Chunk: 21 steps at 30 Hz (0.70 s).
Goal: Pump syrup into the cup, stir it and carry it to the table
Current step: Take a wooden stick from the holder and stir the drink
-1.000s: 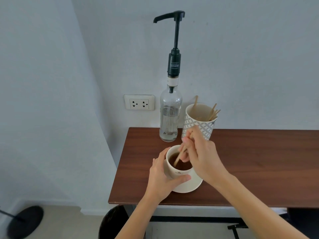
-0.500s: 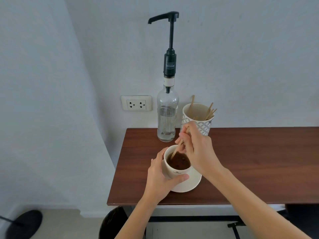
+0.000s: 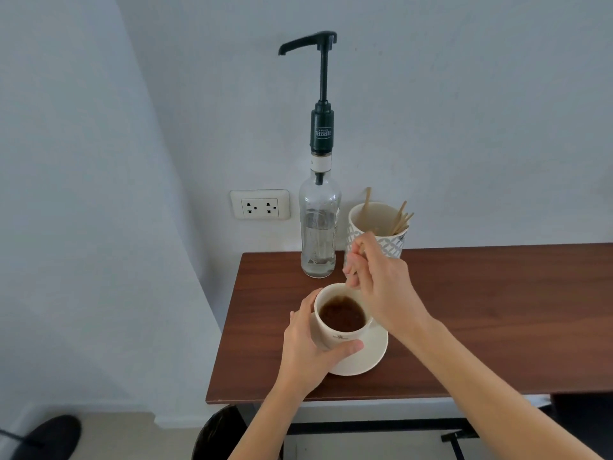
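A white cup (image 3: 335,338) of dark coffee stands on a white saucer (image 3: 368,355) near the left end of the brown table (image 3: 497,310). My left hand (image 3: 308,350) wraps around the cup's left side. My right hand (image 3: 381,287) hovers over the cup's far right rim, pinching a thin wooden stir stick that is mostly hidden by the fingers. Behind the cup stands a clear glass syrup bottle (image 3: 319,234) with a tall black pump (image 3: 321,94), its spout pointing left.
A patterned white holder (image 3: 378,227) with several wooden stir sticks stands right of the bottle against the wall. A double wall socket (image 3: 259,204) sits left of the bottle. A black bin (image 3: 220,433) is under the table's left edge.
My right hand has swung the stick from the cup's left side to its far right rim. The coffee surface is rippling. My left hand stays on the cup.
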Each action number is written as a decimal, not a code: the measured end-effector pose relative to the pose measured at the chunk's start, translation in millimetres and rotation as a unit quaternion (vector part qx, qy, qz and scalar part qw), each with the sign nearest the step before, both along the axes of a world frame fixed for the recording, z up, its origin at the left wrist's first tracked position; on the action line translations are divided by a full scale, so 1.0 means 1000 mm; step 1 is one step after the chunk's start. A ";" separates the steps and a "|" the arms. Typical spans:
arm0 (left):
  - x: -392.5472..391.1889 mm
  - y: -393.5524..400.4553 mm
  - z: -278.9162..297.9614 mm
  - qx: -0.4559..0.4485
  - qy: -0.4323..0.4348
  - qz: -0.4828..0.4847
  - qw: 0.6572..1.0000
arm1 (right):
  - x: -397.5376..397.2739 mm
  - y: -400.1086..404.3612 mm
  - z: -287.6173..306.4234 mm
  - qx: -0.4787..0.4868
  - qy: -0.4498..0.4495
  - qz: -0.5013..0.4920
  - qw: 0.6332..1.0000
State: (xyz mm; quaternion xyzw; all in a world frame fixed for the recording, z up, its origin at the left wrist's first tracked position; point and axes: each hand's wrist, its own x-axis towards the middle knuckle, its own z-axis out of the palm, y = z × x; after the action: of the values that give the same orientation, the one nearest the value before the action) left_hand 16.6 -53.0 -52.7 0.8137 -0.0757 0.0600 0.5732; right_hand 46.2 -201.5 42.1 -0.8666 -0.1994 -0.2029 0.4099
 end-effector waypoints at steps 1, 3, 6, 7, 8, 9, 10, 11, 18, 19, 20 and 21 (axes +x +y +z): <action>0.000 0.000 0.000 0.000 0.001 0.001 1.000 | 0.001 -0.006 0.002 -0.023 0.003 -0.010 1.000; -0.001 0.000 0.002 0.002 0.002 0.003 1.000 | -0.001 -0.016 0.004 -0.066 0.022 -0.027 0.997; -0.001 0.000 0.001 0.006 0.005 0.007 1.000 | -0.008 -0.012 0.002 -0.017 0.058 -0.014 0.998; -0.001 0.000 0.001 0.007 0.006 0.006 1.000 | -0.010 -0.007 0.001 0.012 0.068 -0.005 0.998; 0.000 0.000 0.001 0.008 0.007 0.006 1.000 | -0.010 -0.001 -0.001 0.030 0.064 0.001 0.997; 0.000 0.000 0.001 0.009 0.007 0.006 1.000 | -0.010 0.003 -0.003 0.036 0.048 0.005 0.998; 0.000 0.000 0.001 0.010 0.006 0.006 1.000 | -0.008 0.005 -0.004 0.032 0.028 0.007 0.999; 0.000 0.000 0.000 0.010 0.006 0.007 1.000 | -0.005 0.006 -0.003 0.021 0.011 0.008 1.000; 0.000 0.000 0.001 0.011 0.014 0.009 1.000 | -0.003 -0.011 0.002 -0.044 0.041 -0.008 0.998; 0.000 0.000 0.000 0.013 0.014 0.009 1.000 | -0.006 -0.006 0.000 -0.015 0.051 0.007 0.999; 0.000 0.000 0.000 0.014 0.013 0.009 1.000 | -0.008 0.000 -0.002 0.008 0.050 0.017 0.999; 0.000 0.000 0.000 0.015 0.013 0.009 1.000 | -0.008 0.004 -0.005 0.020 0.043 0.020 0.999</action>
State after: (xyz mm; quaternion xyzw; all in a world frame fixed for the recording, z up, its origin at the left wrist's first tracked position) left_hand 16.6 -52.9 -53.1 0.8233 -0.0620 0.0536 0.5616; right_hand 38.7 -197.5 37.4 -0.8621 -0.1949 -0.1606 0.4394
